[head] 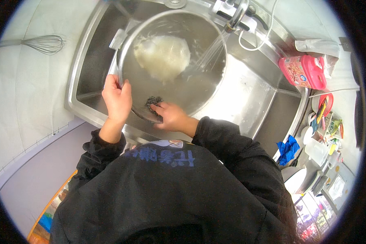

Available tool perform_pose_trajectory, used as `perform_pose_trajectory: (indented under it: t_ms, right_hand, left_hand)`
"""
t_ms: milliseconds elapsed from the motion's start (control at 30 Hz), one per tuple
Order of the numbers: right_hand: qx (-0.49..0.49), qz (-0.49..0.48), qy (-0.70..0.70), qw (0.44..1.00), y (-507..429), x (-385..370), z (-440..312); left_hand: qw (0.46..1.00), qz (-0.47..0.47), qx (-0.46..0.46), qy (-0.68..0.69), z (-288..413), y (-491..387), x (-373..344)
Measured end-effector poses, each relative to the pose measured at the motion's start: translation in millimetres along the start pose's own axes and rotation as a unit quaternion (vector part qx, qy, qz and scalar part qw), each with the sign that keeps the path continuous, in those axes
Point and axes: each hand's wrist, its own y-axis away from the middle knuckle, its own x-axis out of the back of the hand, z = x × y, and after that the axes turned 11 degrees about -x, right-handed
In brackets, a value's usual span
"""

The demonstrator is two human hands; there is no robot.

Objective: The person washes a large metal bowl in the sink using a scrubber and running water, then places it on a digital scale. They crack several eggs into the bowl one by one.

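A large round metal pot point(198, 103) sits in a stainless steel sink point(88, 70), with water in it. On the water floats a pale yellowish patch point(163, 56), foam or a reflection; I cannot tell which. Water sprays into the pot from the tap point(236, 19) at its far right. My left hand point(117, 96) grips the pot's left rim, thumb on the inner side. Pinched in my right hand point(172, 117) is a dark wire scourer point(154, 102), pressed to the inside of the wall nearest me.
A pink jug point(303, 71) with a printed label stands beyond the sink's right corner. A crumpled blue cloth point(288, 149) lies by the right edge, near plastic containers point(317, 152) and small kitchen items. At the left a wire whisk point(44, 44) hangs against the wall. A white cable point(271, 27) loops beside the tap.
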Motion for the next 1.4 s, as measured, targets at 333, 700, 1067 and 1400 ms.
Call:
perform_pose_trajectory:
  t_ms: [333, 700, 1067, 1400]
  right_hand:
    - [-0.044, 0.055, 0.535, 0.842, -25.0, 116.0, 142.5]
    - [-0.108, -0.053, 0.052, 0.991, -13.0, 22.8, 71.9]
    - [-0.039, -0.057, -0.172, 0.983, 33.0, 83.0, -15.1]
    - [-0.01, 0.106, -0.059, 0.993, 38.9, 57.3, -26.5]
  left_hand:
    - [0.97, -0.157, -0.161, -0.095, 68.2, -68.8, -39.6]
    - [0.975, -0.115, -0.162, -0.1, 75.4, -108.6, -56.8]
    - [0.985, -0.098, -0.103, -0.096, 99.0, -117.2, -55.8]
    - [0.98, -0.096, -0.115, -0.129, 63.4, -119.7, -58.2]
